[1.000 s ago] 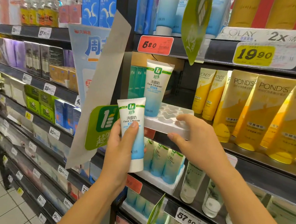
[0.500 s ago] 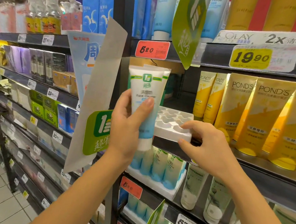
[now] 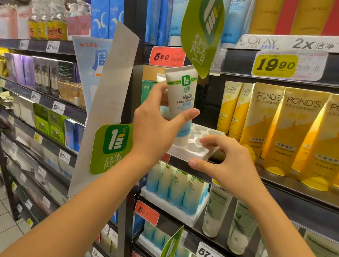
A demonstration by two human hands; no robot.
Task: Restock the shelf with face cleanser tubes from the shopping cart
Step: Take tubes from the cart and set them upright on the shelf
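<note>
My left hand (image 3: 156, 125) grips a white and blue face cleanser tube (image 3: 182, 96) with a green logo, cap down, its lower end over the back left of a white plastic tray (image 3: 191, 151) on the middle shelf. Behind it, the edge of another tube (image 3: 160, 78) shows, mostly hidden. My right hand (image 3: 221, 163) pinches the tray's front right corner, thumb under the rim, fingers on top. The shelf below carries a tray full of the same tubes (image 3: 176, 188).
Yellow Pond's tubes (image 3: 293, 133) fill the shelf right of the tray. A green hanging sign (image 3: 202, 27) dangles just above the held tube. A grey divider panel with a green label (image 3: 111, 145) juts out on the left. Pale green tubes (image 3: 242, 226) stand lower right.
My left hand has carried the tube up and right from in front of the shelf edge into the shelf, over the tray. My right hand stayed on the tray's front corner.
</note>
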